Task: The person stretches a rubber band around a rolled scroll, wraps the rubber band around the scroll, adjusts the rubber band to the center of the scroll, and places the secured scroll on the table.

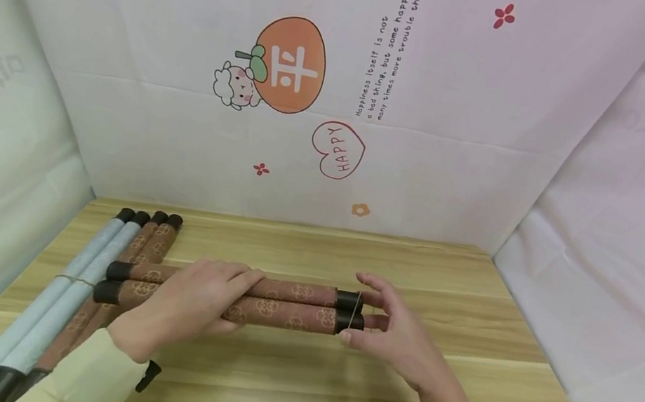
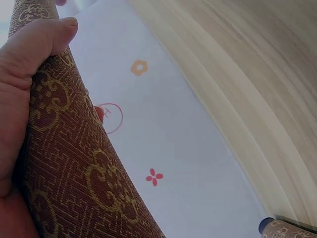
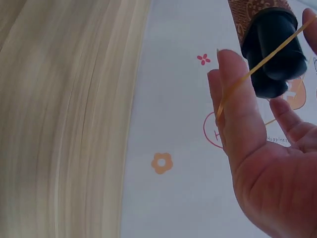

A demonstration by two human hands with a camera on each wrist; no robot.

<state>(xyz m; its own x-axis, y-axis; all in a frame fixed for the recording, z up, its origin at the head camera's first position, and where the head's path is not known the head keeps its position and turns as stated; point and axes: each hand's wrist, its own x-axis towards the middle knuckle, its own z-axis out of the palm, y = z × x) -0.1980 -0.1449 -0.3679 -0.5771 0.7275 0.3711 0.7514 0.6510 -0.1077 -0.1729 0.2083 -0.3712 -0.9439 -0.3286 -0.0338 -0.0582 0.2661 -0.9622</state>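
Note:
In the head view, my left hand (image 1: 194, 293) grips two brown patterned scrolls (image 1: 297, 314) lying side by side, its fingers and thumb curled round their middle. Both scrolls have black end caps. At their right end is my right hand (image 1: 402, 335), with fingers and thumb spread apart. A thin rubber band (image 3: 272, 55) is stretched over those spread fingers and passes across the black caps (image 3: 280, 44). The left wrist view shows one patterned scroll (image 2: 64, 134) close up in my left hand; the other is mostly hidden.
On the left of the wooden table (image 1: 488, 399) lie two light blue scrolls (image 1: 52, 305), with a cord (image 1: 79, 279) across them, beside more brown scrolls (image 1: 162, 242). A white printed cloth (image 1: 429, 176) stands upright behind the table, with white cloth at both sides.

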